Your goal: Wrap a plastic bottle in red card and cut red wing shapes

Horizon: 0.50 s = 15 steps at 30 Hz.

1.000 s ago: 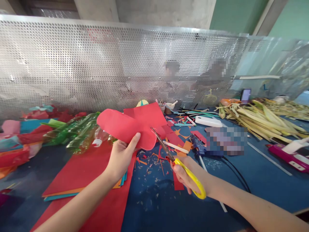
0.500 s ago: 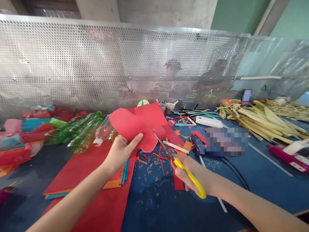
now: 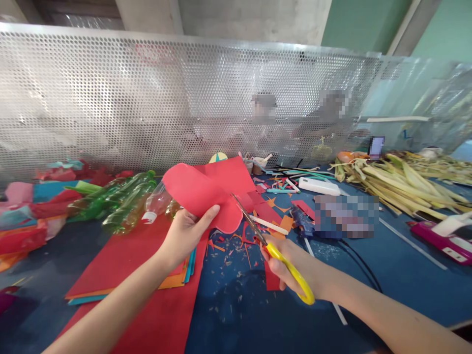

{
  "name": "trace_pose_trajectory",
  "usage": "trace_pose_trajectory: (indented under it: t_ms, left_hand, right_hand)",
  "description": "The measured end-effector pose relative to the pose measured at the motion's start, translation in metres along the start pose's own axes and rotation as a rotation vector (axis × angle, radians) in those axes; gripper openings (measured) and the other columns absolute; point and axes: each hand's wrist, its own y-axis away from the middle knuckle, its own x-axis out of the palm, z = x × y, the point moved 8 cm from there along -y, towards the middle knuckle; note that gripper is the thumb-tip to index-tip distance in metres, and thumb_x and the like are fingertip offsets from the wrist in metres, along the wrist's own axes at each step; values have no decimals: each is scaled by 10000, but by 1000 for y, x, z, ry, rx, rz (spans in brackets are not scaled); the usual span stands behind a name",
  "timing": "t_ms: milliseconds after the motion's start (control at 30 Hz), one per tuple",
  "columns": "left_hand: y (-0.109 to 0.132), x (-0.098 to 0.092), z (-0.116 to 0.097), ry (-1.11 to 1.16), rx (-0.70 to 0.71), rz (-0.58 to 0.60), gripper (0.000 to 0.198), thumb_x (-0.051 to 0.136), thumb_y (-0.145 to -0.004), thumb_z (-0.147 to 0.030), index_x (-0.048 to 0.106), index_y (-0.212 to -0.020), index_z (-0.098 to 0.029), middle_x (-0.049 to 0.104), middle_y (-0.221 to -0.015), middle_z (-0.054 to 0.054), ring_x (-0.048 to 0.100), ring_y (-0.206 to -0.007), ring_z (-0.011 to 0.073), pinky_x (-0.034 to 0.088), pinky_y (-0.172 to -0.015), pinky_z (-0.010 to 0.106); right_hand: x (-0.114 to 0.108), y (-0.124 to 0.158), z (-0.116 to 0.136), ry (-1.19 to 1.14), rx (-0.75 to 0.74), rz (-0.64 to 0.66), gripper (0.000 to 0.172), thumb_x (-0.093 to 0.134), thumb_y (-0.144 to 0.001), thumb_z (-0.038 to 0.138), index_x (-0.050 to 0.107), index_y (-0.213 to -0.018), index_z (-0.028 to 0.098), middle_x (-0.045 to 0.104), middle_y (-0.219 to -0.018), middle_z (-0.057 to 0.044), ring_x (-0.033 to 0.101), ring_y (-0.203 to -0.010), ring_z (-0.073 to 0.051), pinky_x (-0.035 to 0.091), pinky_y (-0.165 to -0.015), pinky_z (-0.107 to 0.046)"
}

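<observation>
A red sheet of paper [image 3: 214, 184] with rounded, petal-like edges is pinched in my left hand [image 3: 188, 236], thumb on top, above the table. My right hand [image 3: 295, 263] is wrapped round the yellow handles of a pair of scissors [image 3: 289, 268]. Their blades point up and left, with the tips at the paper's right part, at the notch beside a rounded lobe. Below my left forearm lies a stack of red, orange and blue paper [image 3: 125, 263] on a larger red sheet [image 3: 155, 314].
Green plastic bottles [image 3: 129, 204] and crumpled coloured paper [image 3: 25, 216] lie left. Paper scraps [image 3: 245, 241] litter the blue table [image 3: 228, 314]. A glue gun [image 3: 304, 221] with a black cord, dried husks [image 3: 409, 187] and a magenta power strip [image 3: 442, 238] lie right. A perforated metal screen [image 3: 147, 98] stands behind.
The left part of the red paper has shifted slightly left and its lower lobe shows rounder. Both hands keep nearly the same place, still holding the paper and the scissors.
</observation>
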Motion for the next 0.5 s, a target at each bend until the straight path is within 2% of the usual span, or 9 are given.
trace_pose_trajectory:
  t_ms: [233, 500]
  left_hand:
    - [2, 0, -4, -48, -7, -39, 353, 718, -711, -523, 741, -798, -181, 782, -858, 57, 708, -909, 307, 587, -802, 380]
    - [3, 1, -6, -41, -22, -41, 444, 726, -690, -548, 751, -943, -184, 776, -949, 65, 686, -981, 332, 564, -868, 421]
  right_hand:
    - [0, 1, 1, 29, -5, 10, 607, 210, -830, 808, 343, -825, 215, 387, -665, 37, 373, -487, -101, 251, -451, -258]
    - [-2, 0, 0, 10, -19, -21, 617, 201, -810, 830, 322, -778, 226, 348, -629, 54, 330, -477, -94, 229, -448, -258]
